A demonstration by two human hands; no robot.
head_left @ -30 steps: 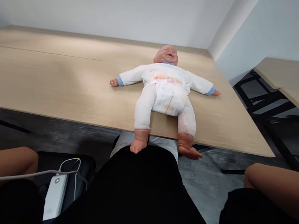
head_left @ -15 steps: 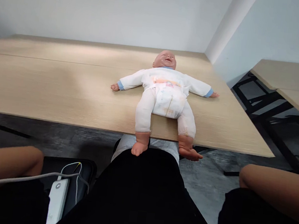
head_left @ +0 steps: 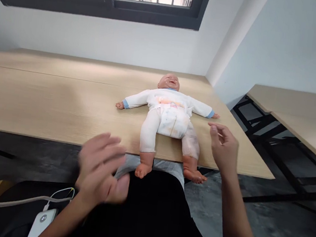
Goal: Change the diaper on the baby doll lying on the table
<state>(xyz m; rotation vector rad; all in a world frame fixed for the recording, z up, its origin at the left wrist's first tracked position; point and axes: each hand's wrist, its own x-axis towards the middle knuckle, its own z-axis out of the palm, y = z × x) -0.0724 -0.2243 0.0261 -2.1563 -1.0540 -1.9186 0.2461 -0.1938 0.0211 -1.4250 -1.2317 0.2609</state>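
Table (head_left: 48, 102): one doll (head_left: 170, 114), two hands (head_left: 101, 167) (head_left: 223, 147)

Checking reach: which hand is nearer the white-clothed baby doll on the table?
Right. The right hand hovers open beside the white-clothed baby doll's arm; the left hand is lower, before the light wooden table's edge, short of its foot.

Long light-wood bench (head_left: 48, 102), w/ a seam running lengthwise across its far part. On it, nr the right end: a doll (head_left: 170, 112), flat on its back, arms spread out to both sides, head twd the far edge, lower legs & feet hanging over the near edge. Second bench (head_left: 298, 111) stands to the right, well apart.
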